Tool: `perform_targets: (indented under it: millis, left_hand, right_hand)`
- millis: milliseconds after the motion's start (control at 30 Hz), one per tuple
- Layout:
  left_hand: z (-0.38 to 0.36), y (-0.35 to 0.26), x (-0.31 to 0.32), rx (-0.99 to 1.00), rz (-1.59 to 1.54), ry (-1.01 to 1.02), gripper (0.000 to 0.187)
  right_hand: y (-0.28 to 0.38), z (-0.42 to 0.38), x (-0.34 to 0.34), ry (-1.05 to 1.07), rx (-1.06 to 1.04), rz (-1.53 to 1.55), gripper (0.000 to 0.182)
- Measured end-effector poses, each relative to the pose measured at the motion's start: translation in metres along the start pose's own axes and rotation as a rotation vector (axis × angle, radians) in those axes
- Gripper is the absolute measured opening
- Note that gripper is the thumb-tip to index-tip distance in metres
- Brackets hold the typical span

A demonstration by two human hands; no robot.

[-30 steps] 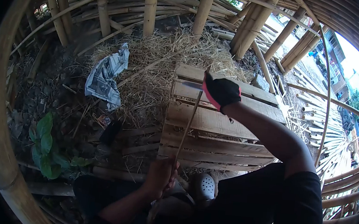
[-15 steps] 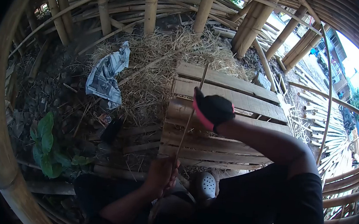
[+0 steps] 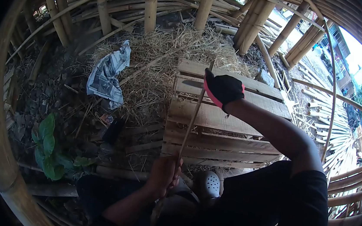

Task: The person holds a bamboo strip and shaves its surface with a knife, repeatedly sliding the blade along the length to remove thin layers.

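Observation:
My left hand, bare, is closed around the lower part of a long thin bamboo strip. The strip rises from that fist, slightly tilted, over a low wooden slatted platform. Near the strip's upper end is my right hand, in a black glove with pink edging. Its fingers are wrapped round a knife, whose dark blade sticks out to the left across the strip. The knife's handle is hidden inside the glove.
Straw covers the ground behind and left of the platform, with a crumpled newspaper on it. A green leafy plant grows at the left. Bamboo posts and a curved pole surround me. A light clog shows below the platform.
My right hand has moved away from me, up along the strip towards its far end, and the blade now shows clearly. My left hand stays about where it was, gripping the strip.

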State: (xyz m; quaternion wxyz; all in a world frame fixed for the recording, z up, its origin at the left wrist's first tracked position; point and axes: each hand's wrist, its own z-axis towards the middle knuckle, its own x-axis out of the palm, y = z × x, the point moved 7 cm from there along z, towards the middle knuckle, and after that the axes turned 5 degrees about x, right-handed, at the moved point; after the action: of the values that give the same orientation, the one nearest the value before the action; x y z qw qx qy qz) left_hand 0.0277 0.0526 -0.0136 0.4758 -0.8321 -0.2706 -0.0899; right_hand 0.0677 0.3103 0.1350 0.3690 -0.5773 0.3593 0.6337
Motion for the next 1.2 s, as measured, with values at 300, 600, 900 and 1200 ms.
perform_targets:
  millis: [300, 600, 900, 1200]
  left_hand:
    - [0.003, 0.002, -0.002, 0.028, -0.009, 0.004, 0.039]
    - [0.005, 0.006, -0.003, -0.039, -0.030, 0.021, 0.040]
    - [0.004, 0.004, -0.002, -0.009, -0.021, 0.030, 0.041]
    - [0.002, 0.002, -0.002, -0.039, -0.034, 0.030, 0.043]
  right_hand:
    - [-0.007, -0.004, 0.000, -0.009, 0.000, -0.080, 0.066]
    - [0.004, -0.020, 0.005, 0.099, -0.041, 0.006, 0.064]
    - [0.004, -0.032, 0.014, 0.084, -0.030, -0.035, 0.067]
    - [0.010, -0.047, 0.029, 0.095, -0.134, -0.126, 0.059]
